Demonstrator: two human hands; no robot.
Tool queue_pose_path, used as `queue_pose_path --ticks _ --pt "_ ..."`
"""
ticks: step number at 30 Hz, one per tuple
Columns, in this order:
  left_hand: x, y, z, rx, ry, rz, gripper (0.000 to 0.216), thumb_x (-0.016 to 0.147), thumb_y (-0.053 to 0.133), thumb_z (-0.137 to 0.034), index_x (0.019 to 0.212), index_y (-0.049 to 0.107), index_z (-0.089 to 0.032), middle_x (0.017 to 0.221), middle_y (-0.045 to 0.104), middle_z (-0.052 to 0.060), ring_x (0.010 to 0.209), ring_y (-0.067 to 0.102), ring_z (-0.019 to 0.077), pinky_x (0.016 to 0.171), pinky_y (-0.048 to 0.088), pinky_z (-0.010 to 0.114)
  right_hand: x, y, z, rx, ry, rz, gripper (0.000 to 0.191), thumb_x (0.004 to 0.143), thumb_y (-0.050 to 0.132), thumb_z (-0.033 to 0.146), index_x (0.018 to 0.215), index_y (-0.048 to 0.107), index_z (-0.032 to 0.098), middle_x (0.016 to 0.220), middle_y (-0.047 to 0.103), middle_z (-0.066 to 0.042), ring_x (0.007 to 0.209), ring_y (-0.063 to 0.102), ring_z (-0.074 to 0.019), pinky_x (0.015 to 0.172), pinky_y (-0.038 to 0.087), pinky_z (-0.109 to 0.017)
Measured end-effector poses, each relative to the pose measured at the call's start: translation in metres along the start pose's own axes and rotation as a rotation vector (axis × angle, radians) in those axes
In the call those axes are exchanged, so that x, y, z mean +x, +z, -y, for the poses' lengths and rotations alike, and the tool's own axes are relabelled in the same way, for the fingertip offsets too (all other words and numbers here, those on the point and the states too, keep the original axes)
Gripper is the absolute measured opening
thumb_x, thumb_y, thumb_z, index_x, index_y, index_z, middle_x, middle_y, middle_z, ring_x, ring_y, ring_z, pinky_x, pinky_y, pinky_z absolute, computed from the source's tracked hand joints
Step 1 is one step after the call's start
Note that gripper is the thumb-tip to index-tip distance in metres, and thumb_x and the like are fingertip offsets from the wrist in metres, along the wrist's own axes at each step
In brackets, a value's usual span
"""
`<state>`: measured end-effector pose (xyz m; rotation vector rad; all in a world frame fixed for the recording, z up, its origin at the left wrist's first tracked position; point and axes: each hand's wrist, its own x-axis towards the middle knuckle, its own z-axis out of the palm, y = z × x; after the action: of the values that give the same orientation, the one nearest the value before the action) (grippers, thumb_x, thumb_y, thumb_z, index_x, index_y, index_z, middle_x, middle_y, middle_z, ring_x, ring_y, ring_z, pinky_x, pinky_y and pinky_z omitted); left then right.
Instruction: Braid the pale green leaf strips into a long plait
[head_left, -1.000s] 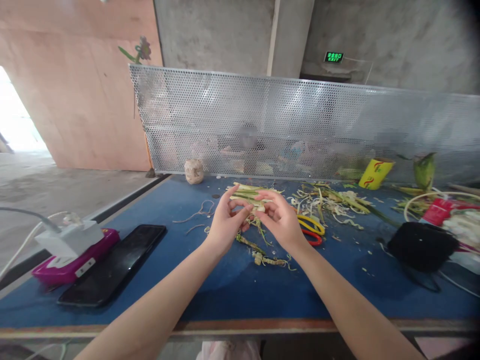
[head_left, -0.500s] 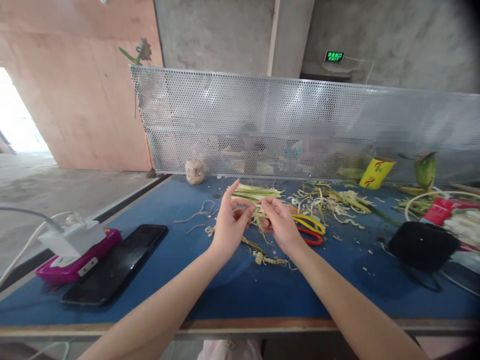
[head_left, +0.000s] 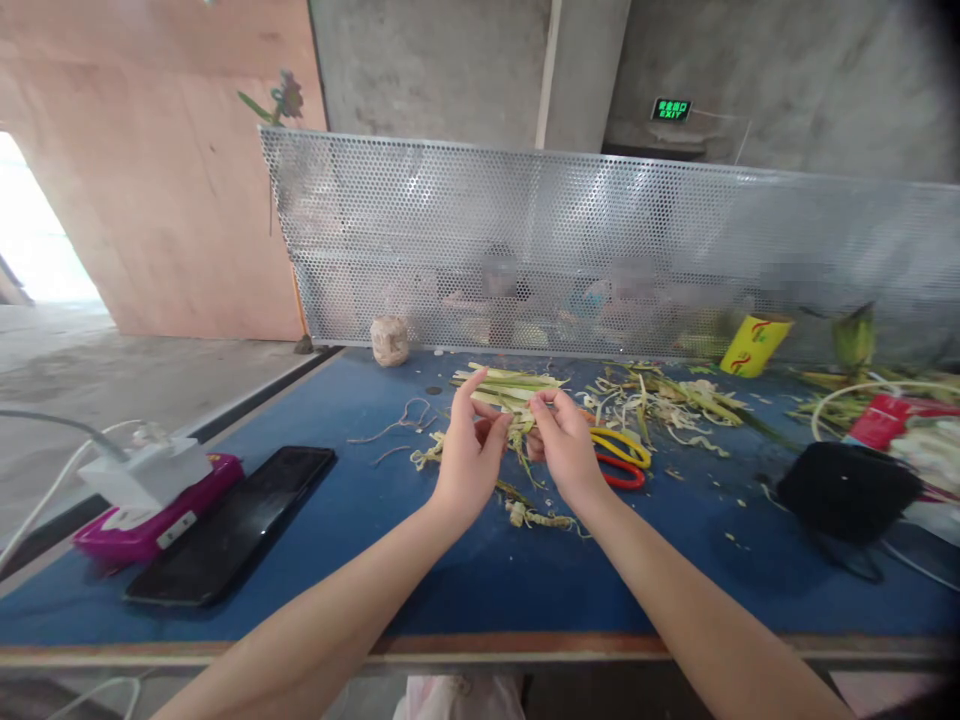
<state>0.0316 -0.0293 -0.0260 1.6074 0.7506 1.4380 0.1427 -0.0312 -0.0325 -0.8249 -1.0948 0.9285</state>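
My left hand (head_left: 469, 455) is pinched over the middle of the table, thumb against curled fingers and index finger pointing up. Close on its right, my right hand (head_left: 566, 450) is also pinched. A thin pale-green plant strip (head_left: 520, 424), like corn husk, runs between the fingertips of both hands; its ends are partly hidden. Behind the hands lies a bundle of flat pale-green strips (head_left: 517, 382). Scissors with a yellow and a red handle loop (head_left: 626, 450) rest beside my right hand, blades hidden. Knotted husk pieces (head_left: 541, 518) lie on the table below the hands.
On the blue table (head_left: 360, 570), a phone (head_left: 240, 520) and a purple box (head_left: 161, 510) with a white charger sit left. Husk scraps (head_left: 667, 400), a yellow roll (head_left: 756, 345) and a black pouch (head_left: 847, 492) are right. A perforated metal screen (head_left: 465, 210) stands behind.
Both hands have shifted slightly to the right, still pinched close together around the strip. The things on the table lie as before.
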Motion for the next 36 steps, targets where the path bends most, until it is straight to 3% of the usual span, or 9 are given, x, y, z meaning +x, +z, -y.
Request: queue_pose_path --ticks 14,20,22,28,33,36 --pt "0.011 -0.001 -0.007 -0.174 -0.162 -0.164 0.034 0.072 0.056 -0.014 0.101 0.04 -0.02 0.065 0.042 -0.007 0.041 0.044 0.0036 0.038 0.037 0.017 0.001 -0.001 -0.006 -0.048 -0.076 -0.12 0.03 0.074 0.055 0.045 0.072 0.034 0.024 0.042 0.026 0.012 0.029 0.025 -0.0047 0.031 0.019 -0.018" --pt "0.012 -0.003 -0.007 -0.181 -0.118 -0.144 0.029 0.073 0.055 -0.015 0.096 0.039 -0.019 0.066 0.042 -0.007 0.042 0.043 0.0029 0.039 0.038 0.017 0.002 -0.003 0.0 0.018 -0.087 -0.152 0.031 0.072 0.058 0.043 0.071 0.035 0.023 0.043 0.029 0.012 0.03 0.024 -0.0036 0.031 0.019 -0.017" --pt "0.011 -0.005 -0.006 -0.153 -0.087 -0.103 0.027 0.074 0.054 -0.016 0.097 0.039 -0.02 0.069 0.042 -0.006 0.042 0.043 0.0026 0.039 0.037 0.016 0.003 -0.005 0.003 0.078 -0.008 -0.098 0.031 0.071 0.059 0.043 0.071 0.036 0.023 0.042 0.029 0.013 0.03 0.023 -0.0029 0.031 0.017 -0.016" --pt "0.008 -0.007 -0.004 -0.111 -0.008 -0.02 0.027 0.078 0.05 -0.015 0.1 0.036 -0.021 0.076 0.043 -0.004 0.043 0.041 0.001 0.037 0.035 0.015 -0.001 -0.002 0.009 0.22 0.302 0.328 0.029 0.074 0.055 0.046 0.086 0.045 0.022 0.041 0.032 0.012 0.032 0.018 -0.0023 0.033 0.014 -0.015" --pt "0.007 -0.007 0.003 -0.041 0.12 0.086 0.026 0.081 0.042 -0.011 0.102 0.033 -0.022 0.083 0.044 -0.003 0.042 0.044 -0.0006 0.039 0.038 0.015 -0.003 -0.001 0.004 0.128 0.219 0.304 0.024 0.069 0.064 0.034 0.084 0.051 0.021 0.037 0.03 0.012 0.031 0.02 -0.0023 0.032 0.016 -0.015" --pt "0.007 -0.009 0.007 -0.004 0.153 0.119 0.028 0.082 0.041 -0.011 0.104 0.031 -0.024 0.087 0.044 -0.002 0.043 0.048 0.0002 0.041 0.042 0.016 -0.002 -0.002 0.003 -0.007 0.115 0.267 0.025 0.071 0.063 0.033 0.092 0.053 0.023 0.042 0.041 0.009 0.032 0.03 -0.0044 0.033 0.02 -0.017"
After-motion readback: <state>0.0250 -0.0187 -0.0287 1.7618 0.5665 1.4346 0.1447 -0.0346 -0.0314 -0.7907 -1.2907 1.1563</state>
